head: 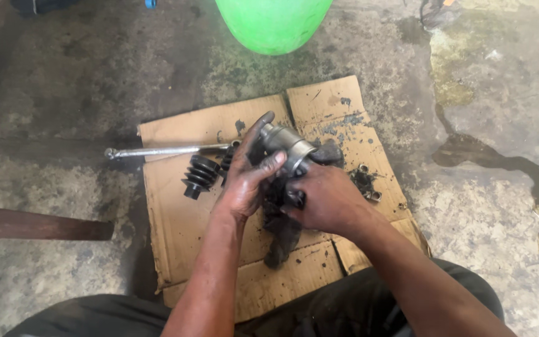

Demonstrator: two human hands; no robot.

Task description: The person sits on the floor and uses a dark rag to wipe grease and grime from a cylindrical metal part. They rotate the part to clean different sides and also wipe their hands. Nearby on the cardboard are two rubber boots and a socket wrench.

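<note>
- from my remote seat i see the left hand [244, 178] with its fingers [272, 164] closed around a grey metal cylinder part [285, 145], the thumb pressing on its side and the index finger stretched up along it.
- the right hand [325, 196] has its fingers curled and clenched on a dark greasy rag [282, 231] just under that part (the rag hangs down toward the lap).
- the metal part sits lifted above a stained sheet of cardboard [182, 212] spread on the concrete floor [63, 81].
- a black ribbed rubber boot [199, 176] lies on the cardboard just left of the left hand.
- a long metal wrench [163, 150] lies across the cardboard's upper left edge.
- small metal rings [369, 187] rest near the right hand, in a greasy patch.
- a green plastic container [274, 22] stands beyond the cardboard.
</note>
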